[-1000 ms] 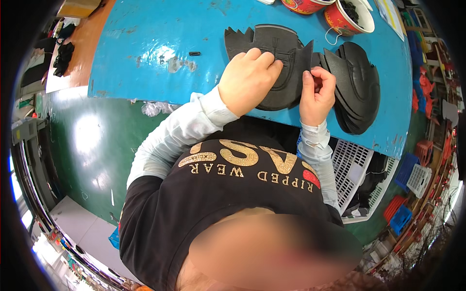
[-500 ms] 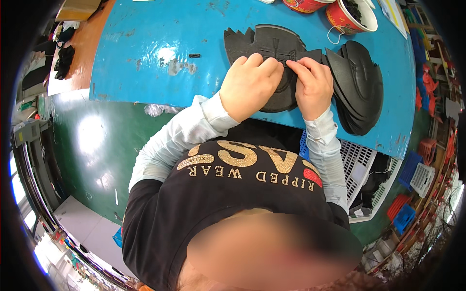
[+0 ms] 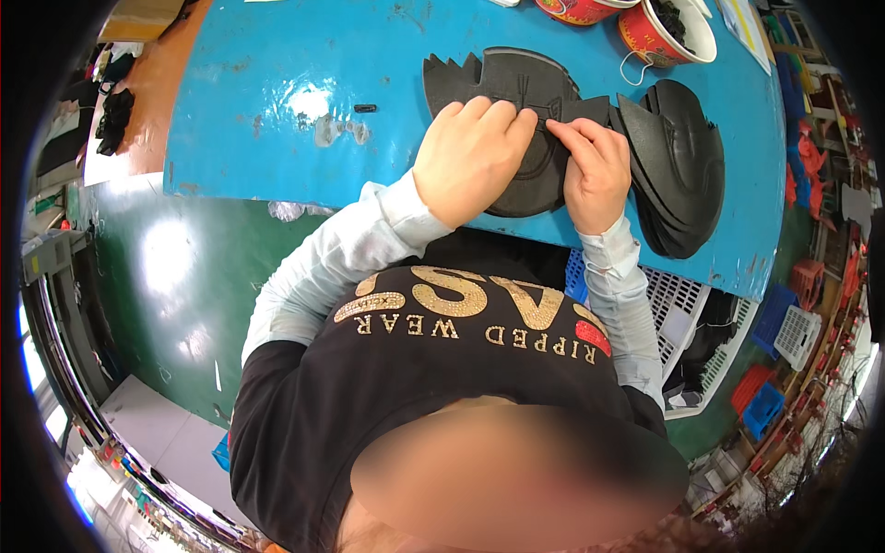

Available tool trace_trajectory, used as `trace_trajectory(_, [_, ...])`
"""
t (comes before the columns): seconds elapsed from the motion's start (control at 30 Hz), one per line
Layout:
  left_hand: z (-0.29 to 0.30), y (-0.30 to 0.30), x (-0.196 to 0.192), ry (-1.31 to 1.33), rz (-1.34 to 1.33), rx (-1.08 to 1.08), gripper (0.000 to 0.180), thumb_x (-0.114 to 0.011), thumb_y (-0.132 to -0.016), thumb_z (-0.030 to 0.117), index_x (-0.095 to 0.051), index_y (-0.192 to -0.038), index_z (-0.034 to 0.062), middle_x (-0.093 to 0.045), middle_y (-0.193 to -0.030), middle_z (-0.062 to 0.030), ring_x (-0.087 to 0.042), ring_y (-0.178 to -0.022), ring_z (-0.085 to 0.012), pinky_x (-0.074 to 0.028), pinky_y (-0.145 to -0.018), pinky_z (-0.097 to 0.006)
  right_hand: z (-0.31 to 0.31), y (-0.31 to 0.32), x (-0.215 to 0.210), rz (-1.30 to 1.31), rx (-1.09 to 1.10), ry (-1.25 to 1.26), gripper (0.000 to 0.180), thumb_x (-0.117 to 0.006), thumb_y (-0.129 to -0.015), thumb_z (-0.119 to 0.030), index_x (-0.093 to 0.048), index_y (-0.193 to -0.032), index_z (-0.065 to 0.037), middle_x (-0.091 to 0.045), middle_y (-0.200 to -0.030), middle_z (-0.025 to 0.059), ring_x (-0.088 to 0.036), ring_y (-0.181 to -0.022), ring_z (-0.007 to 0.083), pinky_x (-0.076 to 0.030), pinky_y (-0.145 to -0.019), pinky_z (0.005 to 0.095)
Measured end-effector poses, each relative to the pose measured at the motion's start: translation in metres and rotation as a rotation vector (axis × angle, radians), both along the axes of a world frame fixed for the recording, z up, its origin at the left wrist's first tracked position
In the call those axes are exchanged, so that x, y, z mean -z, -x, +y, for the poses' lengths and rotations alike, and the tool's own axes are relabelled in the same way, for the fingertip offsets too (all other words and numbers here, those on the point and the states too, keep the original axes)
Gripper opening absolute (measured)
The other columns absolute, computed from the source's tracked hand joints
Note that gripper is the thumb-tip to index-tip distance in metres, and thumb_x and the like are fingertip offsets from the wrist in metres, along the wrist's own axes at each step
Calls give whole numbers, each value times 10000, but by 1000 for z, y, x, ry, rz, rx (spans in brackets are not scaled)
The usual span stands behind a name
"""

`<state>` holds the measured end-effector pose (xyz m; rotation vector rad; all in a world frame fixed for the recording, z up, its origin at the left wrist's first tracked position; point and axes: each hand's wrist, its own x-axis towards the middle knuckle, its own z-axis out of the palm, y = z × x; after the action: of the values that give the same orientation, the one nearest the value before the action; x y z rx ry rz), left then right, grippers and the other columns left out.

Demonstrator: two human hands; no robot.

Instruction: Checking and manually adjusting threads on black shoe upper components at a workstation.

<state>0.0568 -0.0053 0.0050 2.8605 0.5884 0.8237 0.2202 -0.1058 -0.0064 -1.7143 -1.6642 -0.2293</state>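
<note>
The head view looks down on a blue table (image 3: 277, 111) where both hands rest on a flat black cut piece (image 3: 516, 88) with a toothed left edge and a rounded body. The piece lies on the far middle of the table, just left of a stack of similar black pieces (image 3: 678, 166) that overhangs the near edge on the right.

A second ago the right hand (image 3: 597, 175) is lifted at the right side of the piece with its fingers pinched together, apart from the left. Half a second ago it has come across onto the piece. Now it lies just beside the left hand (image 3: 466, 161), fingertips of both meeting near the middle of the piece. The left hand has kept its place throughout, spread flat, fingers extended and pressing down. The right hand is curled loosely, fingertips pressing on a narrow spot; whether it pinches anything small there cannot be told. Neither hand closes around the piece; both bear on it from above.

The piece itself has barely shifted, so the change is all in the right hand's approach. That suggests the work has passed from reaching to close handling at the centre of the piece, with the left hand steadying it.

Two red bowls (image 3: 668, 32) stand at the far right of the table, and a small dark bit (image 3: 365, 108) lies to the left.
</note>
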Motion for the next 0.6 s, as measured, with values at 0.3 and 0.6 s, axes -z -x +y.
trace_trajectory(0.3, [-2,-5,5,-65,15,-29,358,-660,-713,92,-663,-1069,61,-505,-789,-5,-533,-728,-175,-427,-602,-320,3,3,0,-111,62,73,339,-637,-746,8,-718,-1039,-139,-619,-968,-3,-562,-879,232,-463,-754,356])
trace_trajectory(0.6, [-4,-6,6,-94,30,-35,375,-659,-707,110,-666,-1079,61,-498,-780,1,-526,-718,-172,-425,-590,-314,3,1,0,-109,38,77,334,-635,-748,4,-716,-1033,-150,-611,-986,-10,-564,-879,229,-461,-749,356])
